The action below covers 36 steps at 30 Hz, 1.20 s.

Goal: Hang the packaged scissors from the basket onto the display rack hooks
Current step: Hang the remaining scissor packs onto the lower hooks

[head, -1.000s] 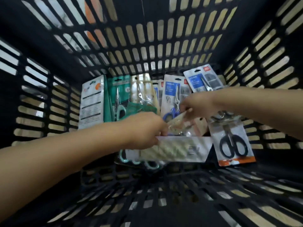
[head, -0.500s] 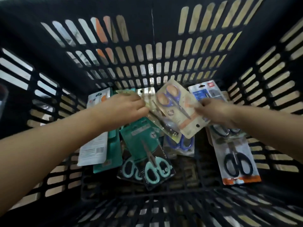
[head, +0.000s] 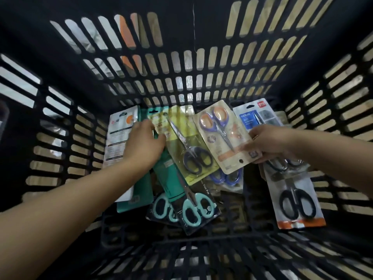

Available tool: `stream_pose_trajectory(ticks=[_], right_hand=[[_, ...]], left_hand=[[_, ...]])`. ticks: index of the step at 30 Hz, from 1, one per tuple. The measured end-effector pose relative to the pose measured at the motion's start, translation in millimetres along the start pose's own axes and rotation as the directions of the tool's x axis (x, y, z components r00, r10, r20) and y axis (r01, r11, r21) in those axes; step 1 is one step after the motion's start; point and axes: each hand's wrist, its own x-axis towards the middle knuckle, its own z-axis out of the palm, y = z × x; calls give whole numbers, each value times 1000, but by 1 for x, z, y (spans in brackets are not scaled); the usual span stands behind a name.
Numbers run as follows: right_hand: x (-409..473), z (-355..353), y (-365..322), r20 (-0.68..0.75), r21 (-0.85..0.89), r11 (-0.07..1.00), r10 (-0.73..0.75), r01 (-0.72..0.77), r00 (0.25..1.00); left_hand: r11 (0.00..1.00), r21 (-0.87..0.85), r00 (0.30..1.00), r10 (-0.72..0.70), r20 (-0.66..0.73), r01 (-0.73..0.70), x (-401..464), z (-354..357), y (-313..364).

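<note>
**Both hands in basket, two packs in grasp**

Obs. 1: Person leans over a black slotted basket [head: 201,77]; both hands are down among the scissor packs on its floor. No rack or hooks in view.

Obs. 2: Right hand [head: 268,144] pinches the orange pack [head: 224,136] at its right edge, thumb on the face. This pack sits raised above the ones beneath it, directly left of the hand. Long axis runs from far-left to near-right. Its scissors have the purple-orange handles at the far end and the tips aimed near-right. A small round hole shows close to the near edge; I judge this the hang hole, so the hanging end faces the person.

Obs. 3: Left hand [head: 145,144] curls over the far end of the yellow pack [head: 185,144], fingers on its top-left corner; grip looks like a hold, though the underside is hidden. Pack lies to the right of that hand, long axis far-left to near-right, black handles at the near end.

Obs. 4: The two held packs sit side by side, edges just overlapping mid-basket.

Obs. 5: Remaining in basket: teal packs [head: 187,207] near-centre, a black-handled pack [head: 296,201] at right, a blue pack [head: 252,116] behind the right hand, a white pack [head: 121,134] at left.

Judgement: the lift-out comes next; the right hand is better placed. The orange pack needs turning end-for-end so the hole leads.
</note>
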Motion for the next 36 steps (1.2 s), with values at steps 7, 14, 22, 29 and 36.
stream_pose_trajectory(ticks=[7,14,22,29,36], right_hand=[[-35,-22,-49,-108,-581,798,-269,159,957],[-73,-56,-88,28,-704,605,-501,373,865],[-25,-22,-106,260,-858,334,-371,390,892],[31,44,-78,183,-864,295,-571,408,800],[33,48,-36,167,-897,192,-688,399,706]], left_hand=[[902,-268,937,-299,183,340,14,10,10],[791,-453,912,-346,222,411,20,6,7],[788,-484,924,-309,225,381,18,9,6],[824,-443,935,-290,206,353,18,14,4],[835,-419,933,-292,211,357,19,16,9]])
